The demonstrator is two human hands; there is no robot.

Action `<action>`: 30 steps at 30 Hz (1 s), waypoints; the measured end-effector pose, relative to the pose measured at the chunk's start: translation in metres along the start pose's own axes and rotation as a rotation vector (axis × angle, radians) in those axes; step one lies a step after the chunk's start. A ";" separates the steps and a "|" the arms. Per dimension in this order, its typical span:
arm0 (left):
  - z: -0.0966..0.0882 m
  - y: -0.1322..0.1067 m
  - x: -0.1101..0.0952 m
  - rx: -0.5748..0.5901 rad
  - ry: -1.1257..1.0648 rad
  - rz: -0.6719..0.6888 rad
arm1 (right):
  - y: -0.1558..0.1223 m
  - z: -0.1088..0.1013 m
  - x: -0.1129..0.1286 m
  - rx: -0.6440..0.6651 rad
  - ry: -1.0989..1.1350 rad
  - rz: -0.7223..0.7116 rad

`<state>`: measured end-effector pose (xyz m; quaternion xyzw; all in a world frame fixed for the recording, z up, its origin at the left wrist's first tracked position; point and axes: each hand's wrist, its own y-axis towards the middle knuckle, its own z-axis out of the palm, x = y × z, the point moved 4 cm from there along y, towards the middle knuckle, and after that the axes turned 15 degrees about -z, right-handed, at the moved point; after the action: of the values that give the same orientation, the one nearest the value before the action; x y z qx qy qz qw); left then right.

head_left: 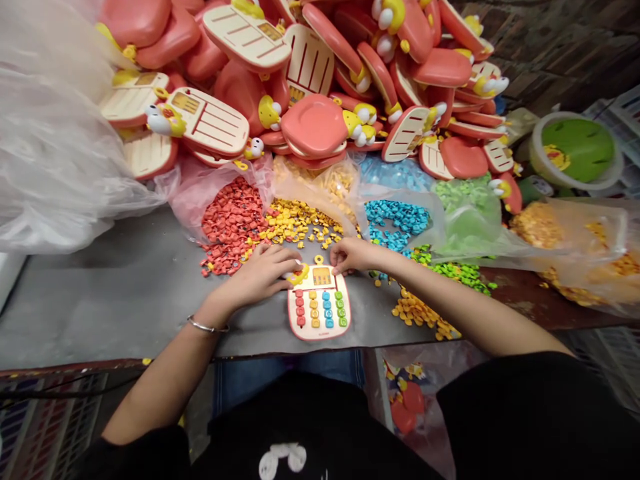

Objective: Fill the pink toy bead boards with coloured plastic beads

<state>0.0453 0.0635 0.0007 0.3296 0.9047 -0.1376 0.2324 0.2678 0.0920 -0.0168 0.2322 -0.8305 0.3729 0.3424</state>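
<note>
A cream and coral toy board (pixel 320 335) lies flat on the grey table in front of me. It carries columns of red, yellow, blue and green pieces (pixel 341 310), an orange panel (pixel 322 276) and a yellow ring at its far edge. My left hand (pixel 263 272) grips the board's upper left side, its fingers at the yellow animal head (pixel 299 274). At the upper right corner, my right hand (pixel 354 255) is closed in a pinch against the board. Whatever sits between those fingertips is hidden.
Behind the hands lie piles of red pieces (pixel 233 223), yellow pieces (pixel 295 223), blue pieces (pixel 395 220) and green pieces (pixel 463 275), spilling from plastic bags. Orange pieces (pixel 420 310) lie right. Stacked toy boards (pixel 315 127) fill the back; a green-filled tub (pixel 575 150) stands far right.
</note>
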 end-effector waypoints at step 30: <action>-0.032 -0.013 -0.013 -0.188 -0.291 0.077 | -0.071 0.078 0.013 -0.692 0.492 -0.286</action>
<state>0.0352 0.0596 0.0361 0.3174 0.8572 -0.0895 0.3956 0.2740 -0.0140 -0.0122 0.1211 -0.7598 0.0659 0.6354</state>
